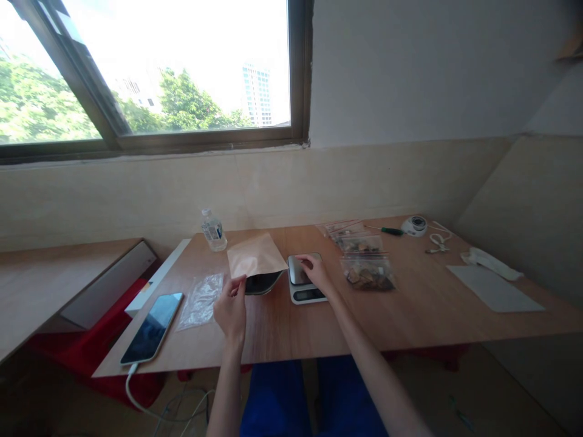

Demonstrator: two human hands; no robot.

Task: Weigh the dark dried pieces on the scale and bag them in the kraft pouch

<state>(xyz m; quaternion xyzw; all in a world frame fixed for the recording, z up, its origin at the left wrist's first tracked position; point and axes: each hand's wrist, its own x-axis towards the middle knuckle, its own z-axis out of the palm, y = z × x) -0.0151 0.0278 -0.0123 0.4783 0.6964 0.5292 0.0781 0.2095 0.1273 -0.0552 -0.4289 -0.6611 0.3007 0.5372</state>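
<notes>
**Kraft pouch pinched, palm on the kitchen scale**

Seated at a wooden tabletop [282,328] under a window [150,73]. Left hand [231,309] raised just above the surface, thumb and fingers pinching the lower edge of a brown kraft paper pouch [255,255]. Pouch held tilted, mouth toward the camera, dark lining visible inside; contents impossible to make out. Right hand [316,272] resting on the steel platform of a small digital kitchen scale [304,284], fingers loosely spread and flat, gripping nothing. Display dark and too small to read; rear of the platform covered by the hand.

Just right of the scale, a zip bag of brownish pieces [368,273], with more clear zip bags [348,233] stacked behind it; contents blurred, not identifiable. Left of the pouch, an empty-looking clear plastic bag [200,298] lying flat. Near the left edge, a smartphone [152,326], screen dark, white cable [136,394] trailing off the tabletop and partly lost in shadow below. A water bottle [213,230] upright behind the pouch. Far right: a green-handled screwdriver [386,230], a small round white device [414,226], a coiled white cord [438,241], a pale sheet [494,288] and a crumpled white object [489,262], hard to identify. Blue trousers [277,400] below the tabletop edge, cut off by the frame.
</notes>
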